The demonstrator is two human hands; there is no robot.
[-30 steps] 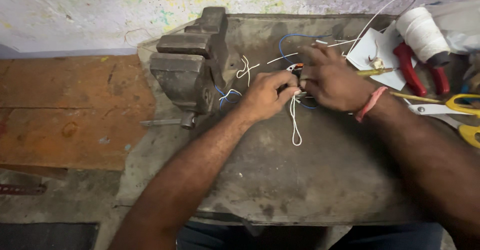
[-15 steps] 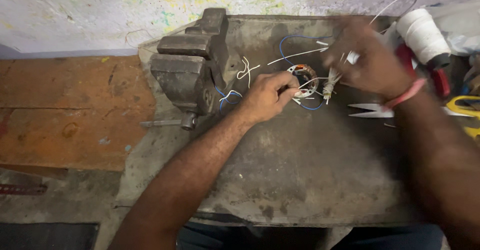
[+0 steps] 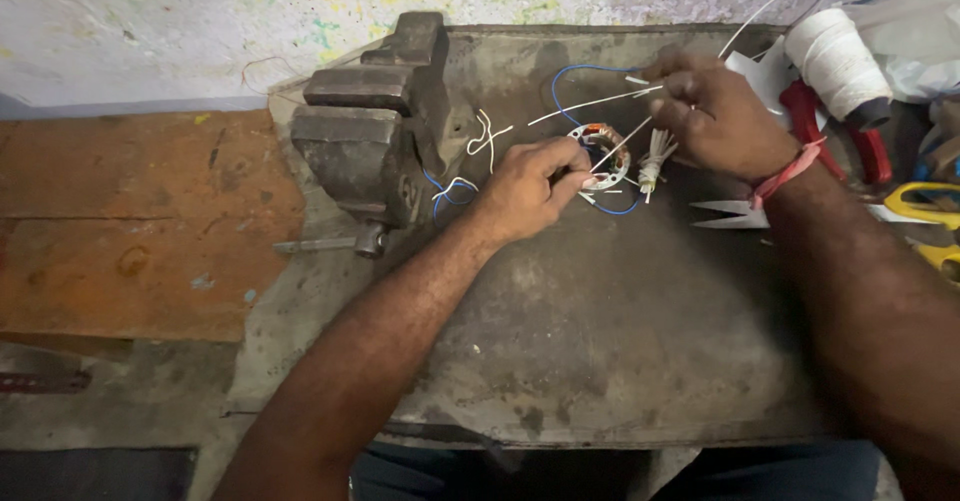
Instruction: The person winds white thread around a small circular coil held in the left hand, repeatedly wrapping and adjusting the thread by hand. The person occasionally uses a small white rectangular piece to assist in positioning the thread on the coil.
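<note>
Just right of the iron vise [image 3: 375, 131] on the grey bench [image 3: 600, 361], the left hand [image 3: 525, 189] is curled shut, its fingertips pinching the near rim of a small wound stator coil [image 3: 603, 153] that lies flat on the bench with blue wire looping around it. Further right of the vise, the right hand [image 3: 720, 111] hovers above the coil with its fingers closed on a taut white string [image 3: 600, 104] that runs down to the coil. Well right of the vise, at the bench edge, stand a spool of white string [image 3: 835, 61], red-handled pliers [image 3: 835, 131] and yellow-handled scissors [image 3: 925, 211]; no container shows.
</note>
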